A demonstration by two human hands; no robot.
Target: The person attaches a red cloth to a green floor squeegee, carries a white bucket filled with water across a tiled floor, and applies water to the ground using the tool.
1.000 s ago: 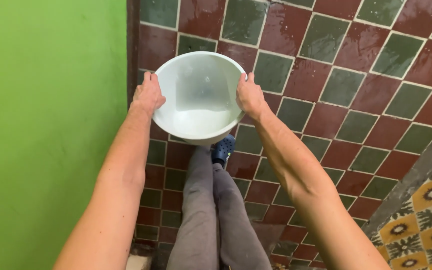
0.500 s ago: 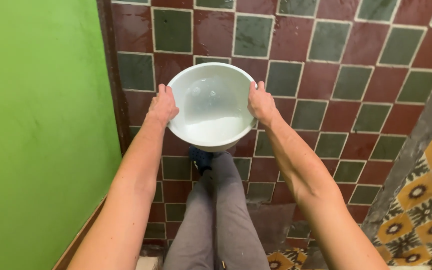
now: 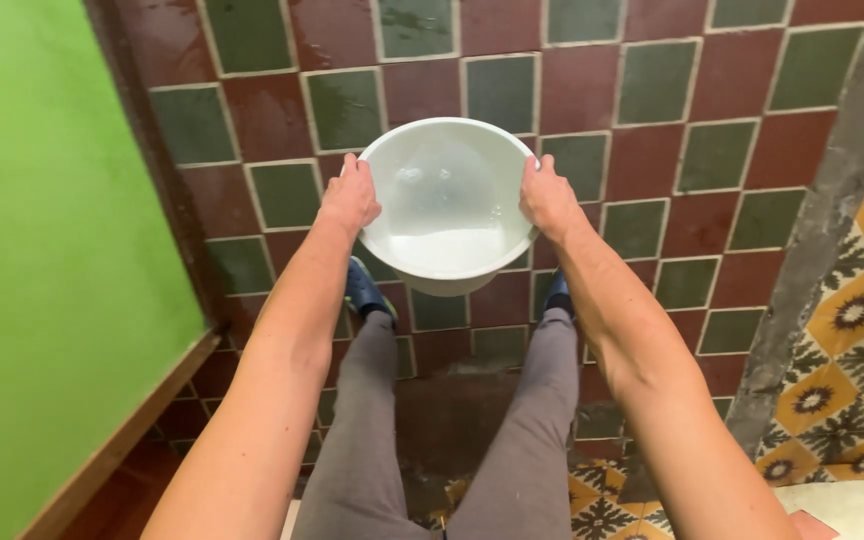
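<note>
A white plastic basin (image 3: 449, 205) with a little clear water in its bottom is held out in front of me, above the floor. My left hand (image 3: 350, 195) grips its left rim and my right hand (image 3: 548, 198) grips its right rim. Both arms are stretched forward. Below the basin I see my legs in grey trousers and my blue shoes (image 3: 364, 290), standing apart.
The floor (image 3: 712, 150) is wet, with red and green square tiles. A bright green wall (image 3: 52, 250) with a dark wooden skirting runs along the left. At the right, a grey stone strip (image 3: 822, 230) borders patterned yellow tiles (image 3: 852, 350).
The basin has stayed in both hands while the view shifted forward along the floor. My feet now stand apart, where before one leg was ahead of the other.
</note>
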